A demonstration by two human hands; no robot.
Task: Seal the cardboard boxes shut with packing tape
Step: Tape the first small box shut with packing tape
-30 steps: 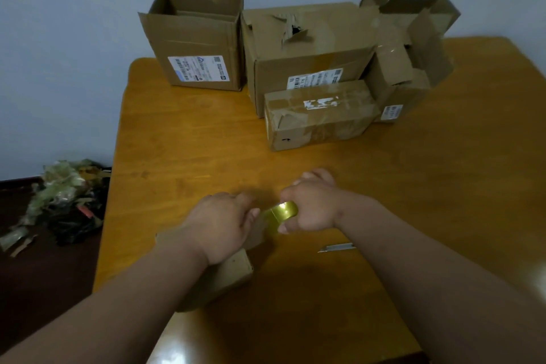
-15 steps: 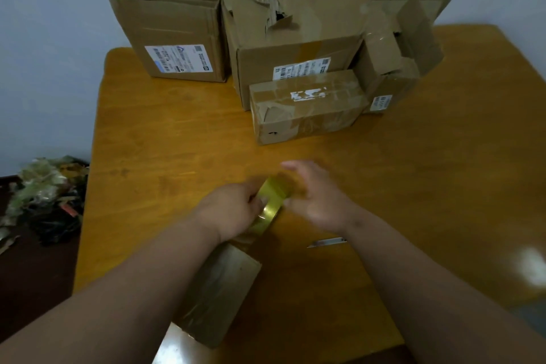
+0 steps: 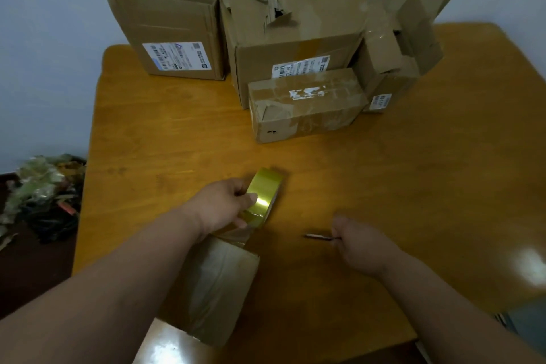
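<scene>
left hand (image 3: 224,204) grips tape roll (image 3: 263,198) | right hand (image 3: 359,245) pinches half-hidden thin metal tool (image 3: 317,236) | box (image 3: 212,287) at tabletop's near edge, partly behind forearm

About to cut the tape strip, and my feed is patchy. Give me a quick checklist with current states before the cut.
1. Left hand grips the shiny yellow-gold tape roll: ok.
2. Strip runs from the roll to the small brown cardboard box: ok.
3. Right hand pinches the thin metal cutter: ok.
4. Cutter at the strip: not ok, apart.
5. Blade exposed: cannot tell.
</scene>
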